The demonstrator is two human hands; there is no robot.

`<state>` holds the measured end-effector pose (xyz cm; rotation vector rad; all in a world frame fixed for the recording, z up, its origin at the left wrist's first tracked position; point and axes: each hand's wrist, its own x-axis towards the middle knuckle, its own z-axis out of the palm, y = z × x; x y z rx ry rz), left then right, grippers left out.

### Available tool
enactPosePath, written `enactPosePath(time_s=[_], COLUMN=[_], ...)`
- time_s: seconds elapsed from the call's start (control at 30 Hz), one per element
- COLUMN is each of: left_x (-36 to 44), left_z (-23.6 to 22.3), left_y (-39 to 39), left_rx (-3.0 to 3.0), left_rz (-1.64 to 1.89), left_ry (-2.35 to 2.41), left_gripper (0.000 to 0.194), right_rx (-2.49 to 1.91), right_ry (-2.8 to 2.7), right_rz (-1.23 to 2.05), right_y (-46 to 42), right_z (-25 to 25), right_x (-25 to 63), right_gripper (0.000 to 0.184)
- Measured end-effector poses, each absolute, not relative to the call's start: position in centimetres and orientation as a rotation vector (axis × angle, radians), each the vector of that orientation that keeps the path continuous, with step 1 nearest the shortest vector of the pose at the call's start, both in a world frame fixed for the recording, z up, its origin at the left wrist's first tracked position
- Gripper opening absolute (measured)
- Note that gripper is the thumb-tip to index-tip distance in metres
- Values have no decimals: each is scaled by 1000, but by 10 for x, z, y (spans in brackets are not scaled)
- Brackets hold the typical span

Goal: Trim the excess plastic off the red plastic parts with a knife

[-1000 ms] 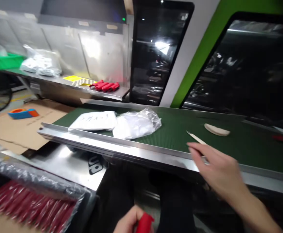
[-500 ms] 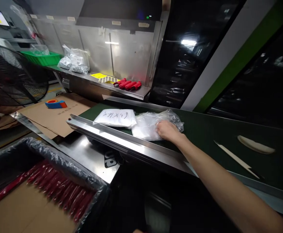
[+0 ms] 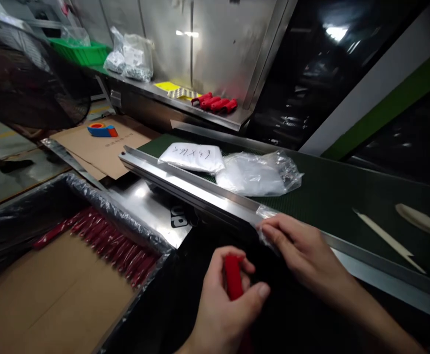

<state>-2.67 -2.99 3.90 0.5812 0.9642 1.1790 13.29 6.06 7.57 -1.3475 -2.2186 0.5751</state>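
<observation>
Here, the left hand (image 3: 222, 307) curls round a smooth red plastic piece (image 3: 233, 276), low before the shiny metal rail (image 3: 230, 204); the right hand (image 3: 307, 248) pinches a crinkled clear plastic bag (image 3: 267, 213) at its edge. On the ribbed green belt (image 3: 329, 191) behind, a white plastic-wrapped packet (image 3: 189, 160) bears upside-down black handwriting, figures around an "X".

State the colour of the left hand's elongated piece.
The elongated piece is red, clearest in head view.

red part (image 3: 233, 278), dark green belt (image 3: 333, 196), blue-and-orange tape dispenser (image 3: 100, 130), yellow sheet (image 3: 166, 86)
</observation>
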Motion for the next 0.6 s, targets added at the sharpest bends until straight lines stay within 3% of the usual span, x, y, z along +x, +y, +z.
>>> enactPosePath(time_s=[0.17,0.47,0.6], left_x=[-17,-19,-22], left_z=[41,14,7], left_y=[-32,-47,-44], left_rx=[581,915,1252], left_rz=[1185,1019,937], left_ry=[1026,1307,1413], left_gripper=[40,16,20], right_rx=[-1322,-1512,-1461], right_ry=[-1877,-1672,-1681], right_rz=[912,507,376], right_y=[-8,-32,-41], right_z=[45,14,24], right_x=[119,128,127], right_gripper=[21,18,17])
